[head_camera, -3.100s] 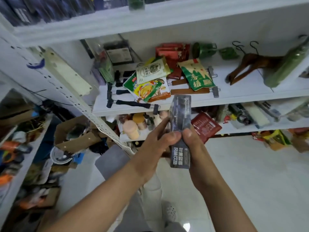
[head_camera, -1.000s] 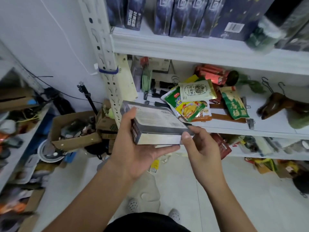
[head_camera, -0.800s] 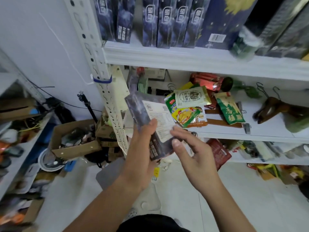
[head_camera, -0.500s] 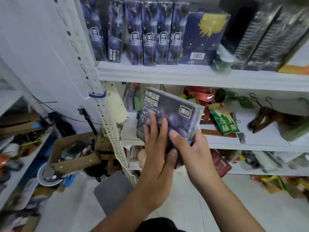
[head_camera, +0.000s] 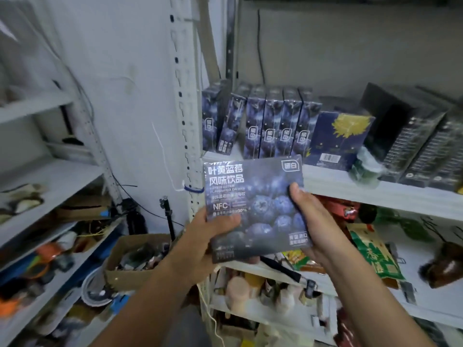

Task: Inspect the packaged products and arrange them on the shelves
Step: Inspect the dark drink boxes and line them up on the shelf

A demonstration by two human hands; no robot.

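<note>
The left hand (head_camera: 198, 244) grips the blueberry drink box (head_camera: 255, 209) at its lower-left edge, and the right hand (head_camera: 313, 229) grips its right side, front toward the camera. At twelve o'clock, matching boxes (head_camera: 273, 126) stand upright on the white shelf (head_camera: 375, 191). At seven o'clock an open cardboard carton (head_camera: 122, 278) holds clutter (too blurred to name).

At centre frame, the drink box (head_camera: 255, 209) sits between left hand (head_camera: 200, 244) and right hand (head_camera: 313, 226), before the upper shelf (head_camera: 375, 194); there, a row of matching boxes (head_camera: 273, 126) stands left of a flower-printed box (head_camera: 340, 139).
</note>
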